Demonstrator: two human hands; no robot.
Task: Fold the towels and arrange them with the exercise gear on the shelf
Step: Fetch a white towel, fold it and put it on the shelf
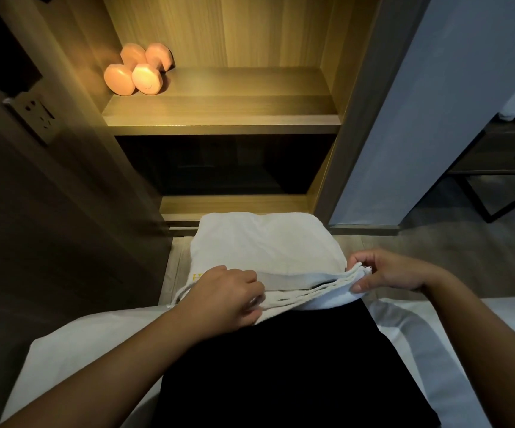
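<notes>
Between the fingers, folded white towel on lap; L hand & R hand each pinch its layered near edge. Fold looks nearly done; next, lift to shelf by dumbbells.

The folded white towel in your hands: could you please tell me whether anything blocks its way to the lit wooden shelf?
Nothing visible does: the folded white towel faces the lit wooden shelf, whose two pink dumbbells sit only at its left end.

The left hand covers most of the yellow lettering at eight o'clock on the white folded towel; we cannot see into the wooden shelf's dark lower compartment.
</notes>
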